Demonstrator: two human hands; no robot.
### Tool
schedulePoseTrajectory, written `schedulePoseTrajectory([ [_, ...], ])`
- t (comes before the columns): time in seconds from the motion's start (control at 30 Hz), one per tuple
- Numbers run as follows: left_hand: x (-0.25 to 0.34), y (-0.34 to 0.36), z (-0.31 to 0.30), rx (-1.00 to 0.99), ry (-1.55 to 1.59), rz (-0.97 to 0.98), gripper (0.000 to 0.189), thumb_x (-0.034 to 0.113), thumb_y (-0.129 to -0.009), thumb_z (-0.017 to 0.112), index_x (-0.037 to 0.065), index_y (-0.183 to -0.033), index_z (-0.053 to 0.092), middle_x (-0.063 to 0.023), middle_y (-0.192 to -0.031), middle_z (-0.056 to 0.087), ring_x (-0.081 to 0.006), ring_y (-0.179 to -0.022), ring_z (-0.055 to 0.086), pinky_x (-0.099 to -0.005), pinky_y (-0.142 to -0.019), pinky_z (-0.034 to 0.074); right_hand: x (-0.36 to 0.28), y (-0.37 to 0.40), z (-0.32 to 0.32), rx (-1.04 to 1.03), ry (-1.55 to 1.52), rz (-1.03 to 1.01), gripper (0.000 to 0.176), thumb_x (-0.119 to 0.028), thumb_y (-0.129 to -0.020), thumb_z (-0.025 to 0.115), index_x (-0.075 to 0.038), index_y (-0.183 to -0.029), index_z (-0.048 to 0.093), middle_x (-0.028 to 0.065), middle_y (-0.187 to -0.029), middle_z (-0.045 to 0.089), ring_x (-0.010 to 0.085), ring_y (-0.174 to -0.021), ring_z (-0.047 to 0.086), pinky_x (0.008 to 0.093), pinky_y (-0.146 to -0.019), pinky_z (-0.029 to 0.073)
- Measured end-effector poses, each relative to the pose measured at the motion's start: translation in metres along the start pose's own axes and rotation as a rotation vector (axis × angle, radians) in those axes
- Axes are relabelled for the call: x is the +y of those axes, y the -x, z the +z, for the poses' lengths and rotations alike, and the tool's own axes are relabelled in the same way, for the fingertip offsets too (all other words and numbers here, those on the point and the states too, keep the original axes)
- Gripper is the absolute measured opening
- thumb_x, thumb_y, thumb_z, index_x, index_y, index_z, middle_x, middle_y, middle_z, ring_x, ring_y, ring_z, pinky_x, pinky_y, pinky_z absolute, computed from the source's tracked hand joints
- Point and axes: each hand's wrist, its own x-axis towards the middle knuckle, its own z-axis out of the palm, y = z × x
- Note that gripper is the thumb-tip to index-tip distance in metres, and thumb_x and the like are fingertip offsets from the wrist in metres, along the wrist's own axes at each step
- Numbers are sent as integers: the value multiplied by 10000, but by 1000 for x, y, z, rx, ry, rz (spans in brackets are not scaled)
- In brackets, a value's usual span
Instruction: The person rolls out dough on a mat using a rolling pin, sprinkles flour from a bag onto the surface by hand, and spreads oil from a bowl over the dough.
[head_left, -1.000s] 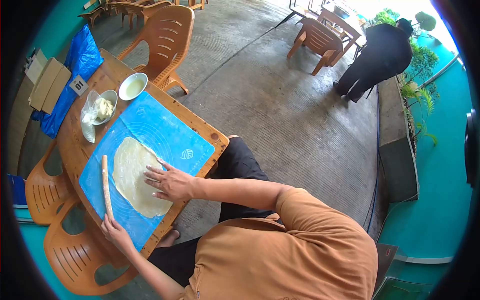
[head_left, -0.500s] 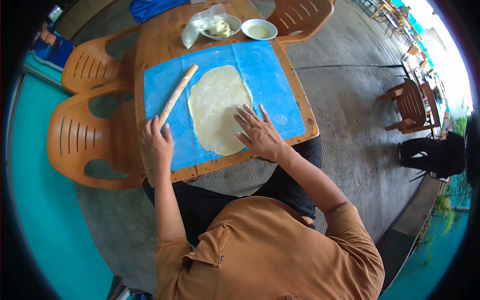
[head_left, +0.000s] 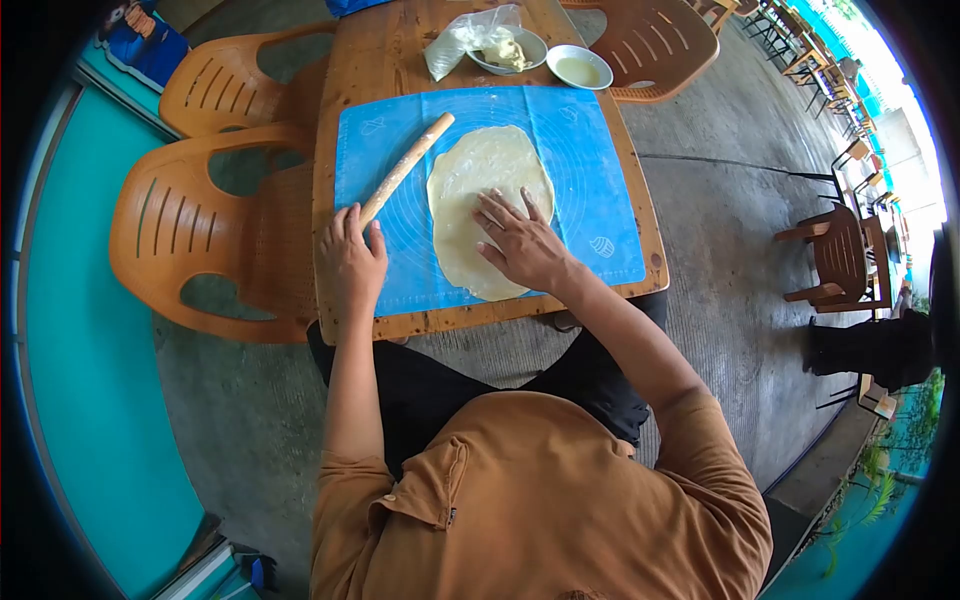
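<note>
A thin, pale sheet of rolled dough (head_left: 478,175) lies on a blue silicone mat (head_left: 590,190) on a wooden table (head_left: 360,70). My right hand (head_left: 522,245) rests flat on the dough's near half, fingers spread. My left hand (head_left: 352,262) grips the near end of a wooden rolling pin (head_left: 408,166), which lies diagonally on the mat just left of the dough.
At the table's far end stand a bowl of dough pieces (head_left: 505,50) with a clear plastic bag (head_left: 458,42) and a small white bowl of liquid (head_left: 580,68). Orange plastic chairs (head_left: 200,230) crowd the left side; another (head_left: 655,40) is far right. A person in black (head_left: 870,350) stands at right.
The view has swung round, so the table now sits straighter ahead. My right hand has slid further onto the dough. My left hand keeps hold of the rolling pin's end.
</note>
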Motion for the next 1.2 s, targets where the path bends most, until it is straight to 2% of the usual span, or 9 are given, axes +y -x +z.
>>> schedulePoseTrajectory([
  [0.23, -1, 0, 1, 23, 37, 9, 426, 307, -1064, 580, 9, -1366, 625, -176, -1362, 624, -375, -1279, 576, -526, -1114, 421, 17, -60, 11, 90, 6, 109, 594, -450, -1108, 446, -46, -1536, 523, 160, -1682, 386, 327, -1598, 288, 597, -1319, 126],
  [0.37, 3, 1, -1, 2, 70, -14, 423, 301, -1062, 586, 12, -1368, 622, -173, -1362, 621, -375, -1277, 575, -526, -1109, 421, 7, -76, 11, -9, 39, -69, 612, -487, -1109, 418, -65, -1542, 518, 138, -1673, 407, 327, -1593, 293, 598, -1321, 127],
  [0.5, 0, 1, 2, 16, 67, -9, 426, 298, -1063, 585, 11, -1376, 615, -169, -1360, 618, -370, -1273, 576, -522, -1108, 420, 25, -87, 5, 110, 83, 92, 576, -465, -1122, 407, -74, -1521, 545, 128, -1641, 449, 334, -1565, 344, 606, -1313, 147],
  [0.63, 1, 0, -1, -16, 49, -30, 424, 295, -1072, 571, 6, -1379, 613, -166, -1361, 616, -363, -1269, 576, -519, -1111, 418, 64, -87, -10, 162, 42, 104, 539, -443, -1118, 438, -93, -1505, 573, 117, -1578, 532, 278, -1547, 387, 550, -1305, 211],
  [0.67, 2, 0, -1, -16, 53, -35, 424, 295, -1072, 571, 6, -1379, 613, -166, -1361, 616, -363, -1269, 576, -519, -1111, 418, 77, -86, -19, 239, -1, 149, 480, -398, -1104, 499, -111, -1474, 601, 106, -1516, 589, 265, -1488, 466, 529, -1279, 263],
  [0.73, 2, 0, -1, -13, 48, -24, 422, 298, -1078, 562, 6, -1379, 616, -163, -1361, 617, -361, -1265, 577, -521, -1112, 418, 113, -91, -31, 374, 0, 197, 375, -319, -1073, 580, -101, -1367, 665, 103, -1417, 650, 295, -1335, 595, 526, -1222, 336],
  [0.83, 3, 0, -2, -24, 52, -42, 424, 301, -1081, 560, -3, -1371, 620, -167, -1360, 616, -362, -1259, 577, -522, -1111, 421, 174, -100, -51, 499, 76, 255, 356, -297, -1056, 594, -108, -1342, 691, 112, -1391, 678, 301, -1334, 600, 524, -1179, 371],
  [1.07, 4, -2, -3, 1, 63, -27, 420, 287, -1083, 559, -27, -1354, 624, -179, -1354, 616, -357, -1248, 579, -516, -1107, 430, 269, -139, -76, 248, 245, 499, 573, -476, -1117, 365, -110, -1479, 618, 104, -1581, 550, 275, -1480, 486, 599, -1218, 274],
  [1.2, 3, -2, -3, -14, 74, -31, 416, 276, -1085, 559, -27, -1364, 619, -167, -1344, 612, -353, -1248, 571, -512, -1103, 435, 290, -160, -67, 160, 307, 517, 605, -507, -1136, 284, -141, -1499, 600, 74, -1603, 531, 228, -1509, 451, 585, -1216, 268],
])
